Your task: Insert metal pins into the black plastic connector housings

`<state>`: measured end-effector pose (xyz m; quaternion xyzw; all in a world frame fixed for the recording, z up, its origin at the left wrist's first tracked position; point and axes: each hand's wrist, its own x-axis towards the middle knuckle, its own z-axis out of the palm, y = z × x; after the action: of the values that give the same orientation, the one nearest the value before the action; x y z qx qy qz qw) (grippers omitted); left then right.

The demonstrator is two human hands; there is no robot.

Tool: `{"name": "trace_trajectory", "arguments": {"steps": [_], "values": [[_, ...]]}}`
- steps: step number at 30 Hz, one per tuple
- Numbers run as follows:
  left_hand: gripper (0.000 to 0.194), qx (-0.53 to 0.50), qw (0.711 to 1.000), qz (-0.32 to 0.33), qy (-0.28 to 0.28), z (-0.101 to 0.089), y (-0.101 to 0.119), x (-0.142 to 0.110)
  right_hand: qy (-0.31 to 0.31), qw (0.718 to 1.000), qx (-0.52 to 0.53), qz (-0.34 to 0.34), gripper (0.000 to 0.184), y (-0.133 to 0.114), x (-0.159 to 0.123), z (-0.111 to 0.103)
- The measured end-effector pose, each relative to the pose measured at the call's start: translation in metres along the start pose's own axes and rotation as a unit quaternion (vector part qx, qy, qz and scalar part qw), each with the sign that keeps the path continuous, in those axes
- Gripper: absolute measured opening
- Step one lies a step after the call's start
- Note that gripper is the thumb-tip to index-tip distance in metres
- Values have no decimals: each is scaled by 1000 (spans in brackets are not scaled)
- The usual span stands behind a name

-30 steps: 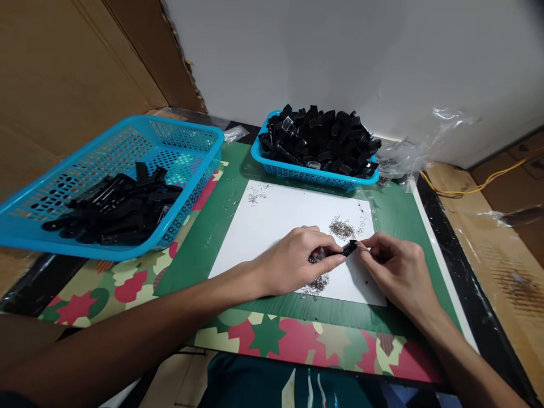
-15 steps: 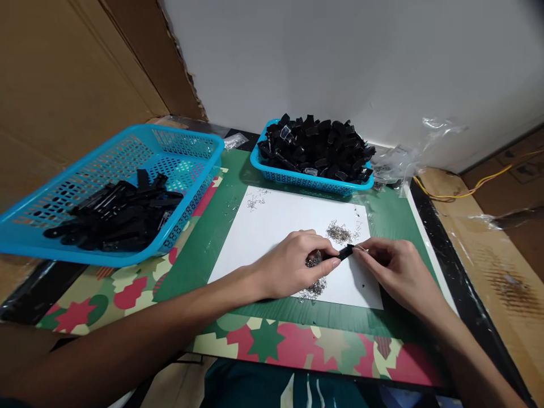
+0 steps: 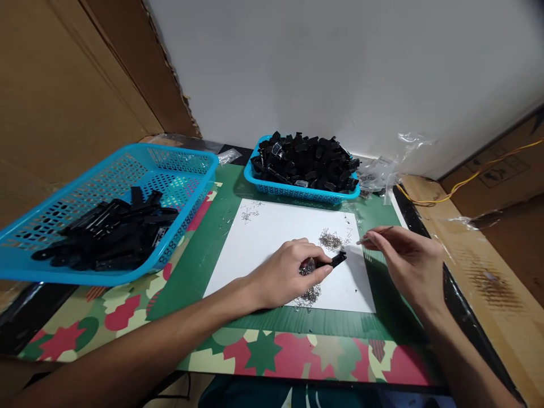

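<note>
My left hand [image 3: 293, 272] is closed over the white sheet [image 3: 267, 243], pinching a small black plastic part [image 3: 339, 259] between thumb and fingers. The part's free end points right. Just right of it, my right hand [image 3: 403, 260] grips thin metal tweezers [image 3: 364, 241], mostly hidden by the fingers. Their tip points left and stands apart from the black part. A heap of tiny metal springs or pins [image 3: 330, 239] lies beyond the left fingertips. A second heap of small metal pieces [image 3: 309, 296] is partly covered by my left hand.
At left, a blue basket [image 3: 178, 238] holds long black parts. Another blue basket [image 3: 297, 190], piled with black pieces, stands at the back by the wall. Loose wire bits [image 3: 250, 212] lie on the sheet's far left corner. Plastic bags [image 3: 378, 173] and a yellow cable [image 3: 459, 186] are at right.
My right hand has drawn away to the right with the tweezers, off the black part. My left hand still holds the part. The camera view has tilted slightly.
</note>
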<state>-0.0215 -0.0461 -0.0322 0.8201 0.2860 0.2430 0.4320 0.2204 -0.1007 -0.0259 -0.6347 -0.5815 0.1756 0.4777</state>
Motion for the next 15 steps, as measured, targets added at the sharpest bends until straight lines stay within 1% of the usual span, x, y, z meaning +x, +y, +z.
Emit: {"name": "trace_trajectory", "arguments": {"steps": [1,3,4,6,10,15], "values": [[13,1,1000,0,-2,0,0,0,2,999,44,31,20,1,-2,4],[13,4,1000,1,-4,0,0,0,-20,990,118,79,23,2,-5,11],[13,6,1000,2,-5,0,0,-1,-34,986,138,91,24,4,-6,13],[13,7,1000,3,-7,0,-1,-1,-55,983,143,99,25,6,-8,17],[13,3,1000,8,-14,0,-1,0,-52,989,114,81,24,5,-10,19],[11,-6,999,11,-35,-1,-1,1,-35,999,24,15,20,1,-13,18]]}}
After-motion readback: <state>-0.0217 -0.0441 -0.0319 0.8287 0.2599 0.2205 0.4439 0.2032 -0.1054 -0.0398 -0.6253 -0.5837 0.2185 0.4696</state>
